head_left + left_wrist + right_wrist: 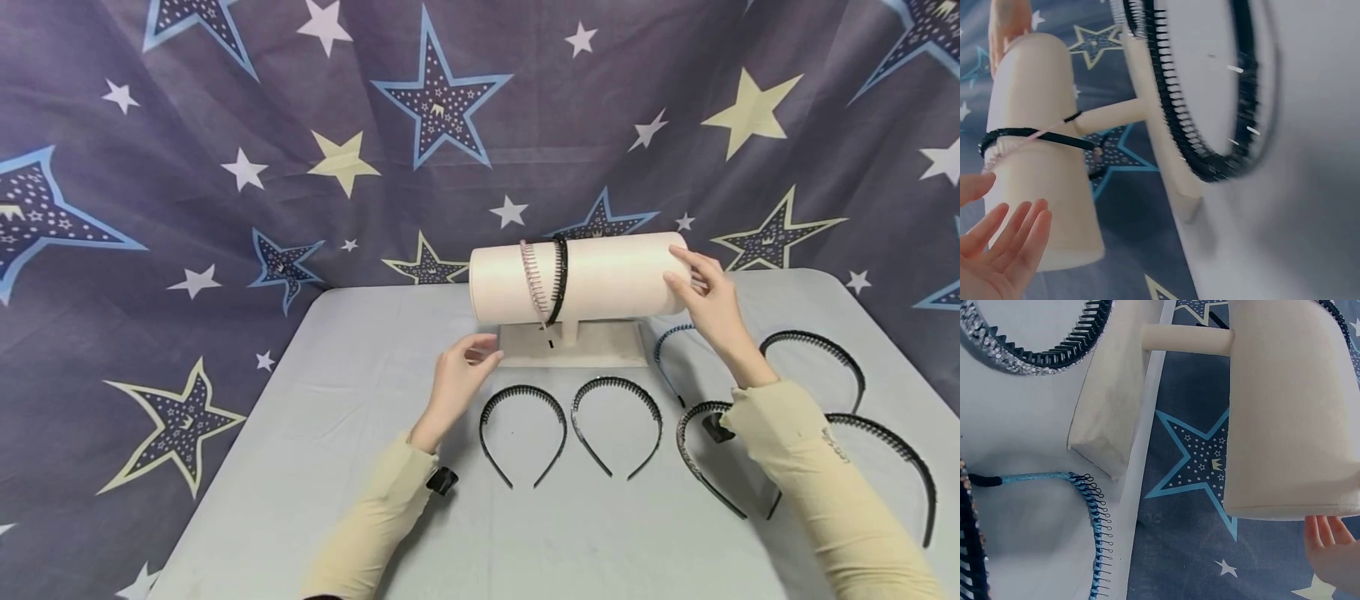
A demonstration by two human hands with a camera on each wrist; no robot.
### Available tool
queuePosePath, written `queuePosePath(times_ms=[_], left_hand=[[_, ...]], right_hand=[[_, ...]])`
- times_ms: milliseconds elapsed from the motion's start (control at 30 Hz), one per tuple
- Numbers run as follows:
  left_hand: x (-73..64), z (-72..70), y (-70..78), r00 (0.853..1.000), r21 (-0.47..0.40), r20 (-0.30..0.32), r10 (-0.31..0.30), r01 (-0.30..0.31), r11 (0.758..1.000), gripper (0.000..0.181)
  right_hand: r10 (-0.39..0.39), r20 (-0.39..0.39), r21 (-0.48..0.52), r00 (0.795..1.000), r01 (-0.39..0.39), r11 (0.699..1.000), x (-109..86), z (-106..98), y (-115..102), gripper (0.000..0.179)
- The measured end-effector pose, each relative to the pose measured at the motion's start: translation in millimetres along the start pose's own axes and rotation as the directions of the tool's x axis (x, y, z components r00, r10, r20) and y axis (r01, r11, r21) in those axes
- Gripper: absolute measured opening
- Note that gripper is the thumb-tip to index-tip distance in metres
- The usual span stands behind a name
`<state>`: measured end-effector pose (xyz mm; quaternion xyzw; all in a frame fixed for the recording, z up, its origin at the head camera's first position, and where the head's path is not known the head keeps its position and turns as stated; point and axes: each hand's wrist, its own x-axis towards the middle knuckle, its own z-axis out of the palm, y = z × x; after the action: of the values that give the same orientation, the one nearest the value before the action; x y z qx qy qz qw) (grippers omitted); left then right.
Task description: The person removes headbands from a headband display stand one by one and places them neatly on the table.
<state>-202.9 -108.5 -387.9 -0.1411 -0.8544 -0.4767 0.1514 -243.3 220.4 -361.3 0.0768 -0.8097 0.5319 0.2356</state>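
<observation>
A cream padded headband stand (pixel 615 275) has its roll lying sideways on a short post and flat base (pixel 607 346). Round the roll's left half sit a pale pink headband (pixel 532 275) and a black toothed headband (pixel 561 275), crossing low at the front. My right hand (pixel 716 304) touches the roll's right end, fingers extended; the right wrist view shows its fingertips (pixel 1322 530) at the end's edge. Beside the base's left corner hovers my left hand (pixel 459 379), its fingers loosely bent with nothing between them. The left wrist view shows that palm (pixel 997 275) near the roll.
Two dark headbands, one on the left (pixel 522 390) and one on the right (pixel 617 382), lie in front of the stand. More lie at the right, including a blue one (pixel 659 350) and a black one (pixel 813 337), partly under my right forearm. A starry cloth (pixel 435 200) hangs behind the table.
</observation>
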Motion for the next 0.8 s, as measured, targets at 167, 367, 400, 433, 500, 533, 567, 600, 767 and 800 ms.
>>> queuePosePath(times_ms=[167, 367, 400, 433, 500, 533, 567, 600, 767, 800], left_hand=[[8.6, 7.5, 11.1, 0.999, -0.046, -0.042, 0.016, -0.018, 0.999, 0.027], [16.8, 15.0, 25.4, 0.996, -0.110, -0.081, 0.024, -0.033, 0.993, 0.028], [17.9, 16.3, 27.5, 0.996, -0.116, -0.089, 0.021, -0.031, 0.993, 0.028], [18.9, 17.8, 29.3, 0.995, -0.120, -0.098, 0.019, -0.030, 0.992, 0.028], [21.0, 20.8, 33.3, 0.993, -0.121, -0.118, 0.016, -0.031, 0.992, 0.028], [22.0, 22.3, 35.4, 0.992, -0.122, -0.129, 0.016, -0.032, 0.992, 0.028], [23.2, 23.7, 37.5, 0.990, -0.125, -0.140, 0.018, -0.035, 0.992, 0.027], [24.3, 25.5, 39.3, 0.988, -0.125, -0.152, 0.018, -0.037, 0.991, 0.027], [30.2, 34.1, 47.2, 0.980, -0.136, -0.200, 0.004, -0.032, 0.990, 0.028], [31.0, 35.9, 48.3, 0.978, -0.142, -0.208, -0.002, -0.028, 0.989, 0.028]], right_hand=[[0.007, 0.004, 0.006, 1.000, -0.007, 1.000, -3.4, -1, -13, 0.042], [0.023, 0.017, -0.006, 1.000, -0.023, 1.000, -8.6, 0, -31, 0.041], [0.024, 0.018, -0.010, 1.000, -0.024, 1.000, -8.9, 0, -33, 0.041], [0.025, 0.019, -0.010, 1.000, -0.024, 1.000, -9.4, 0, -33, 0.041], [0.022, 0.018, -0.011, 1.000, -0.022, 1.000, -9.7, -1, -34, 0.041], [0.022, 0.017, -0.010, 1.000, -0.021, 1.000, -9.6, -1, -34, 0.041], [0.021, 0.017, -0.010, 1.000, -0.021, 1.000, -9.5, -1, -34, 0.041], [0.020, 0.016, -0.011, 1.000, -0.020, 1.000, -9.2, -1, -33, 0.041], [0.027, 0.012, -0.013, 1.000, -0.027, 1.000, -8.6, 0, -32, 0.041], [0.028, 0.011, -0.013, 1.000, -0.028, 1.000, -8.7, 0, -32, 0.041]])
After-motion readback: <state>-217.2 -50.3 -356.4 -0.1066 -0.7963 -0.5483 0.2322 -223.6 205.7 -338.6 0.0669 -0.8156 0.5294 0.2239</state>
